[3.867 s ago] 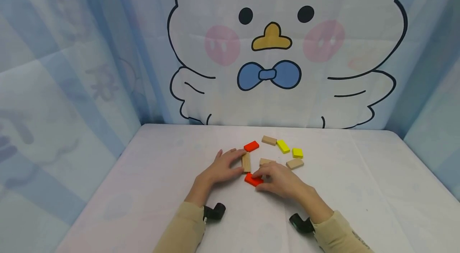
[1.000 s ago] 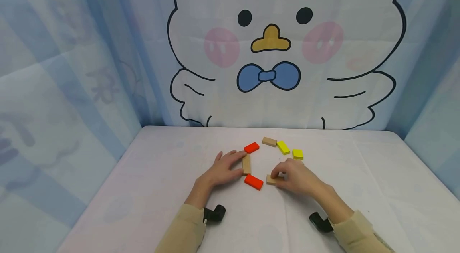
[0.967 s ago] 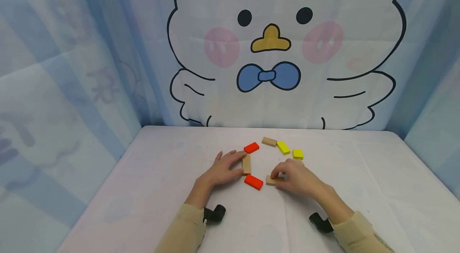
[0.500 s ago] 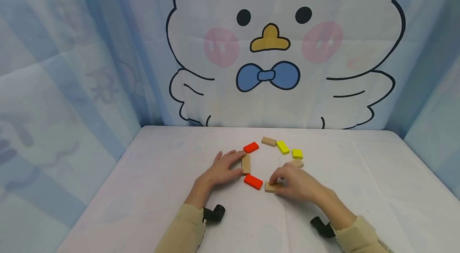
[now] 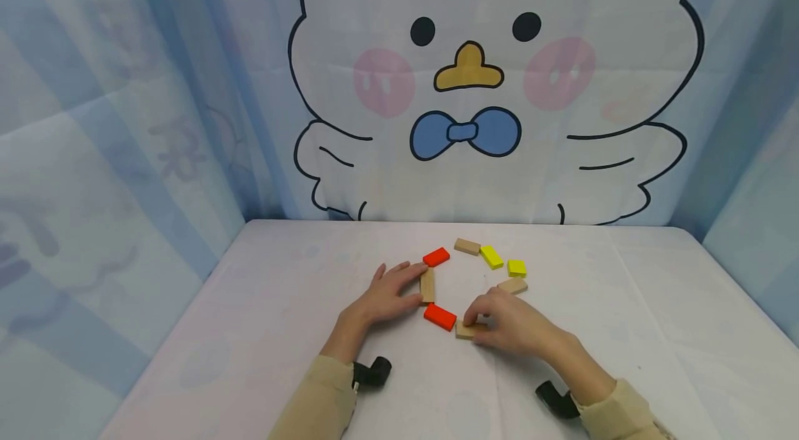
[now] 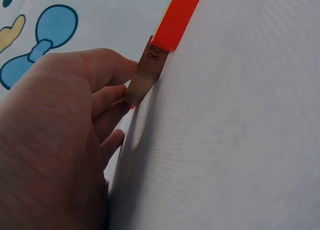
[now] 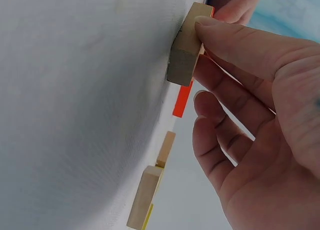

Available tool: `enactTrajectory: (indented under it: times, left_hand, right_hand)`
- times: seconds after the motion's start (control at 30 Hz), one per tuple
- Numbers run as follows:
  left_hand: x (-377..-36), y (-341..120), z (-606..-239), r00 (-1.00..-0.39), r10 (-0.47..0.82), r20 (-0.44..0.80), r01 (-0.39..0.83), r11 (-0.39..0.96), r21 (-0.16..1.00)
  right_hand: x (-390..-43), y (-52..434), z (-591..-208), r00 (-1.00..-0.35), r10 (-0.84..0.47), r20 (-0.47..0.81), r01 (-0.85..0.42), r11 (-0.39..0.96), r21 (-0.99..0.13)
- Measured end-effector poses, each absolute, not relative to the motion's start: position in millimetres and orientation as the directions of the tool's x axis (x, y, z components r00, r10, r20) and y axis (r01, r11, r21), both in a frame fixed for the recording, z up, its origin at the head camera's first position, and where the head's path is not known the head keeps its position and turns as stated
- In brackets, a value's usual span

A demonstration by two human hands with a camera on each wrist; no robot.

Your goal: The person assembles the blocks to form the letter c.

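Observation:
My right hand (image 5: 514, 320) pinches a plain wooden block (image 5: 462, 331) between thumb and fingers; the hand covers its right end in the head view. The block's left end is right at the corner of the near red block (image 5: 440, 316). My left hand (image 5: 385, 293) touches the left side of another plain wooden block (image 5: 427, 286) with relaxed fingers and thumb. In the left wrist view, that wooden block (image 6: 146, 73) bears the number 28, and a red block (image 6: 178, 20) adjoins its near end. The far red block (image 5: 436, 257) lies by my left fingertips.
Arranged in a loose ring on the white-covered table (image 5: 624, 315) are a far wooden block (image 5: 467, 246), two yellow blocks (image 5: 492, 257) and a right-hand wooden block (image 5: 512, 286). Behind the table hangs a cartoon-printed curtain (image 5: 462, 176).
My right hand left the near red block, took the wooden block from inside the ring and moved it nearer, then left to the red block's end. My left hand stays in place.

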State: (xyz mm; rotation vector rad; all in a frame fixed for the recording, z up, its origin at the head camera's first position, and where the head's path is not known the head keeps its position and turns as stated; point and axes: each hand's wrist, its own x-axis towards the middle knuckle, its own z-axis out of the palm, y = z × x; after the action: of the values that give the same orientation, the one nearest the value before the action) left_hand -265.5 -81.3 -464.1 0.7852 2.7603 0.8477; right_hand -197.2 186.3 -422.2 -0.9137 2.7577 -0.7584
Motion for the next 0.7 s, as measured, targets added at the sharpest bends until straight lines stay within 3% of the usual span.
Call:
enactTrajectory:
  times: [0.7]
  left_hand:
    - [-264.1, -81.8, -462.7, -0.852, 0.523, 0.018, 0.435, 0.688, 0.581]
  right_hand:
    - [-196.1, 183.7, -422.4, -0.808, -0.588, 0.034, -0.525, 0.694, -0.493]
